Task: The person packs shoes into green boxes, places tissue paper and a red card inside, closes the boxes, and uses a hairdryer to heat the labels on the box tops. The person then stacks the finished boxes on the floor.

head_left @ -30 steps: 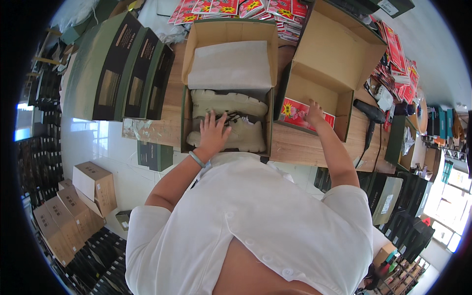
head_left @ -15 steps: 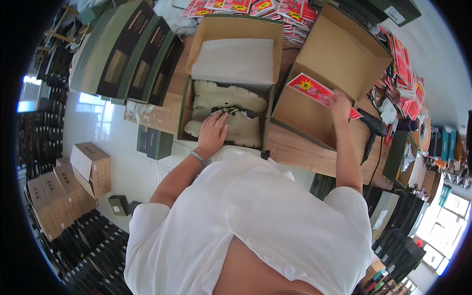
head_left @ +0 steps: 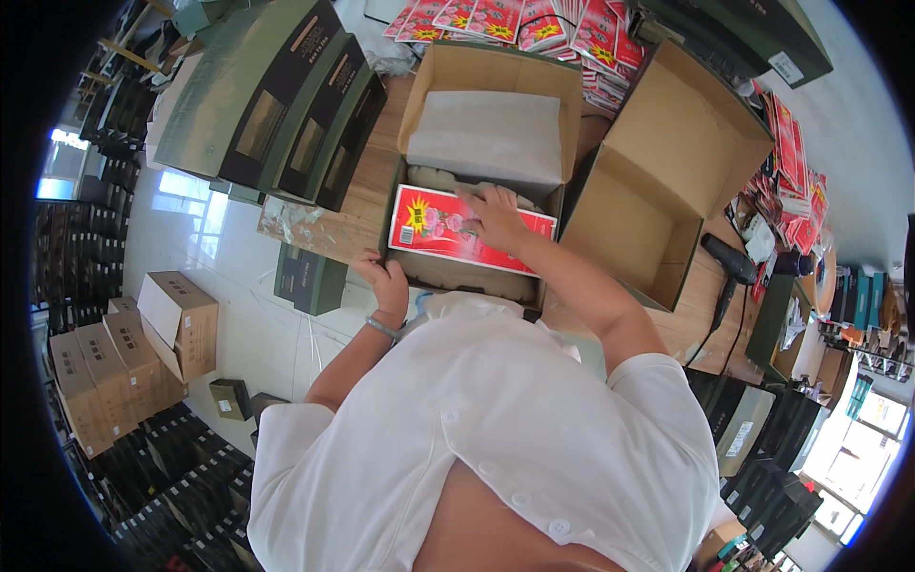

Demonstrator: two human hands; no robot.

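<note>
An open shoe box (head_left: 562, 86) stands in front of me with a pair of beige shoes (head_left: 467, 275) inside. Across the shoes lies a flat red packet (head_left: 440, 225) with a yellow starburst and pink flowers. My right hand (head_left: 498, 221) rests on top of this packet, fingers apart and partly spread, covering its upper middle. At the box's front left corner, my left hand (head_left: 383, 281) has its fingers bent against the side wall. White tissue paper (head_left: 491, 133) lines the raised lid.
A second open shoe box (head_left: 624, 229) sits to the right, with a black hair dryer (head_left: 729, 255) beside it. Stacked green boxes (head_left: 276, 105) rise at the left. Piles of red packets (head_left: 596, 38) lie at the back and right. Brown cartons (head_left: 181, 319) stand on the floor.
My right hand has carried the red packet leftward from over the right box onto the shoes. My left hand has moved off the shoes to the box's left edge.
</note>
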